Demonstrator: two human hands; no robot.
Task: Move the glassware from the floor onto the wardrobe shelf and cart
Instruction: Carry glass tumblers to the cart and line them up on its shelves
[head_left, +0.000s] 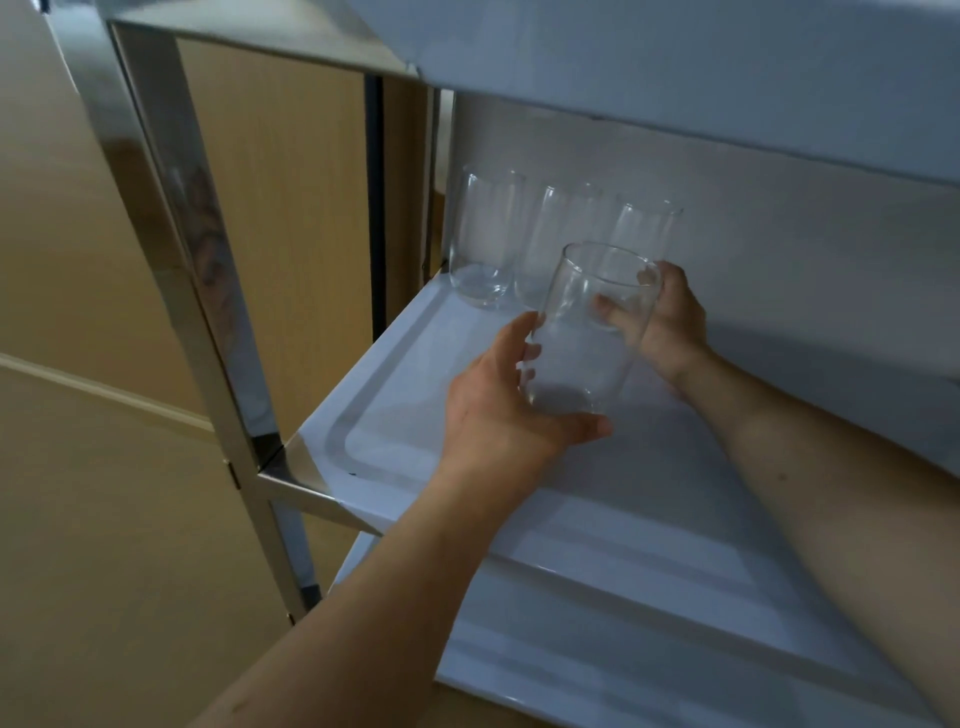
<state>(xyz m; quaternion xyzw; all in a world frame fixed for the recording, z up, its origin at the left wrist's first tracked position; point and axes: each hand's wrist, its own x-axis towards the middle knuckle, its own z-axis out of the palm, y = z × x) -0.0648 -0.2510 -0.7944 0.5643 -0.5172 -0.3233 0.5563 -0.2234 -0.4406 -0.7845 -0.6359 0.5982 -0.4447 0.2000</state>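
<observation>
We count four clear glasses: three standing in a row at frame center, one held glass just below (slightly tilted). Two hands: left hand, right hand. Two white cart shelves visible: middle shelf, lower shelf.

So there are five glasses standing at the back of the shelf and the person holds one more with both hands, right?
Not five: the head view shows three glasses standing at the back of the shelf. The rest is right: the left hand and right hand hold one more glass.
</observation>
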